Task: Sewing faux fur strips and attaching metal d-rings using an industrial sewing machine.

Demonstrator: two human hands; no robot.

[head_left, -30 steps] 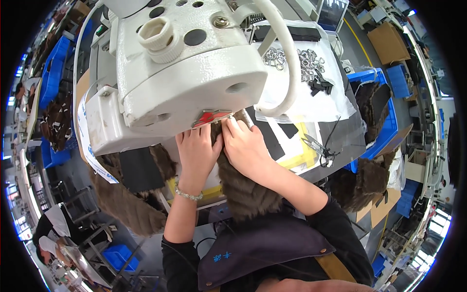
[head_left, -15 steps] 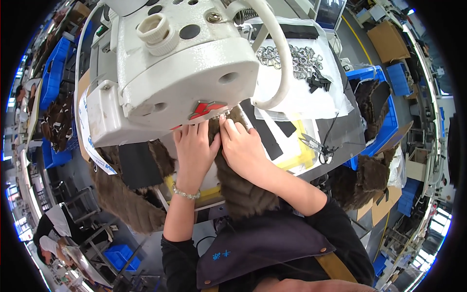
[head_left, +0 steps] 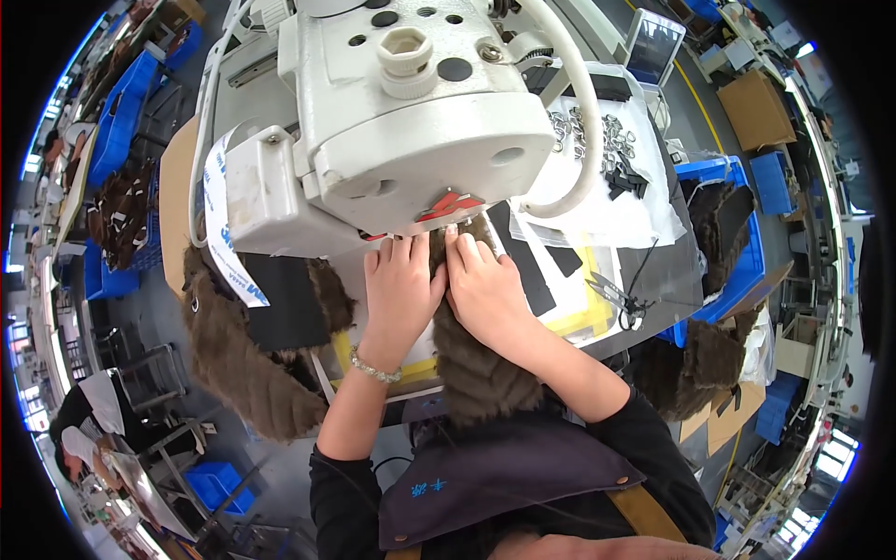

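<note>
A strip of brown fur (head_left: pixel 481 373) runs from under the white sewing machine head (head_left: pixel 425 140) toward my body. Along its left side lies my left hand (head_left: pixel 401 294), fingers stretched out and fairly flat, with the thumb against the fur. My right hand (head_left: pixel 490 294) grips the strip's right side, its fingers bent and pressed together near the machine. The machine head hides the needle area and the far end of the strip. A beaded bracelet (head_left: pixel 375 367) circles my left wrist.
To the right lie black strips (head_left: pixel 530 271), scissors (head_left: pixel 621 301) and a white sheet (head_left: pixel 644 224) with many metal rings. A blue crate (head_left: pixel 747 257) holding fur stands beyond the table edge. More fur (head_left: pixel 247 387) with a black panel (head_left: pixel 289 299) hangs at the left.
The machine, table and both hands appear further right in the picture, mostly from a shift of the view. Both hands stay at the fur strip beneath the machine head.
</note>
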